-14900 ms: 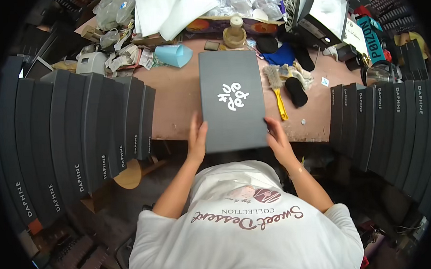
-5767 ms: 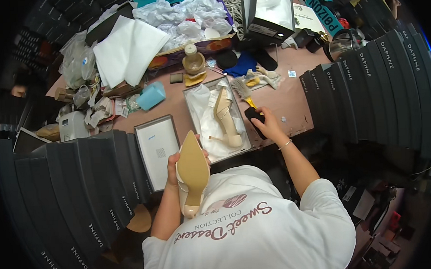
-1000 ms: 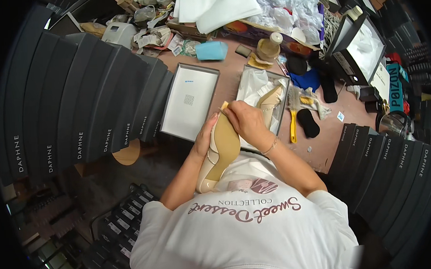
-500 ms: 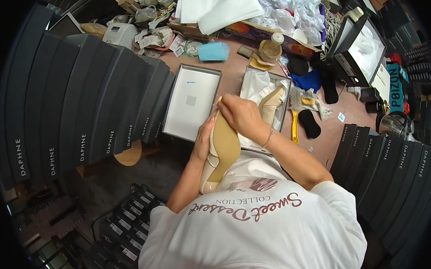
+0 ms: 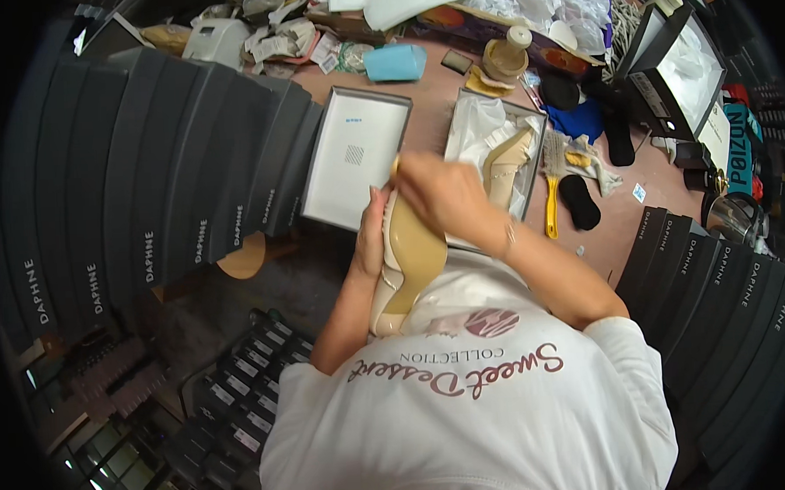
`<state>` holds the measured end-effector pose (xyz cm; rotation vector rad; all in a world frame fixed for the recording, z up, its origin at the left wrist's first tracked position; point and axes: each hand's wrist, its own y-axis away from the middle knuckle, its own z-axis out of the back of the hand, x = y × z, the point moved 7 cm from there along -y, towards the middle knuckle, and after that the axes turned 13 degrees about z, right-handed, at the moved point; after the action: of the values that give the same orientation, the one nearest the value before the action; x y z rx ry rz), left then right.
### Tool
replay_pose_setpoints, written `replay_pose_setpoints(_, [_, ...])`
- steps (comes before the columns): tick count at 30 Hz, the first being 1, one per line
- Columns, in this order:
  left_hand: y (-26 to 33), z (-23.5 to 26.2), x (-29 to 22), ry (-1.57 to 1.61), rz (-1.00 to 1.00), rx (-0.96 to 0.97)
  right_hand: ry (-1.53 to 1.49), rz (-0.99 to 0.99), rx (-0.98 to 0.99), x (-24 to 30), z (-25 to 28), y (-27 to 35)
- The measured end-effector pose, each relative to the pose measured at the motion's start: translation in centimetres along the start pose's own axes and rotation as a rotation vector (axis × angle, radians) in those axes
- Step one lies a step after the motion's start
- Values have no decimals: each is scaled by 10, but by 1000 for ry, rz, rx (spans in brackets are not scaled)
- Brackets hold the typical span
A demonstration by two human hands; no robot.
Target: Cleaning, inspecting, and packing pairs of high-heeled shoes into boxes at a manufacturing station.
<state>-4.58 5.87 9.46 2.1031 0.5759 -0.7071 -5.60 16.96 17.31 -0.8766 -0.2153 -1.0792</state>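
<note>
My left hand [image 5: 374, 233] is closed round the left side of a beige shoe [image 5: 421, 248], which is held sole up above my lap. The shoe's tan sole faces me, and its glossy end lies against my shirt. My right hand [image 5: 447, 194] is bent over the far end of the shoe, fingers curled and blurred. A small yellowish bit shows by its fingertips; I cannot make out what it is. Just beyond, a second beige shoe [image 5: 503, 174] lies with white paper in an open shoe box [image 5: 537, 142].
A grey-rimmed box lid [image 5: 353, 150] lies left of the box. Stacks of dark shoe boxes [image 5: 170, 167] stand left and right [image 5: 709, 284]. A yellow-handled brush [image 5: 552, 207], black pads [image 5: 579, 202], a blue cloth [image 5: 575, 123] and a pump bottle [image 5: 507, 56] sit on the table.
My right hand has shifted slightly at the shoe's far end and is now blurred. My left hand keeps its hold. The whole view has shifted a little.
</note>
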Motion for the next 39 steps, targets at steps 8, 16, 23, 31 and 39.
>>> replay_pose_setpoints(8, [-3,-5,9,-4,81,179,-105,-37,105,8,8,17])
replay_pose_setpoints(16, [-3,-11,14,139,113,211,-109,64,213,30,11,55])
replay_pose_setpoints(23, [-18,-11,6,351,111,150,-94,53,-136,7,17,47])
replay_pose_setpoints(31, [-6,-13,11,320,174,12,-73,47,-60,-6,15,25])
replay_pose_setpoints(39, [-5,-7,21,244,216,87,17,110,264,30,-2,41])
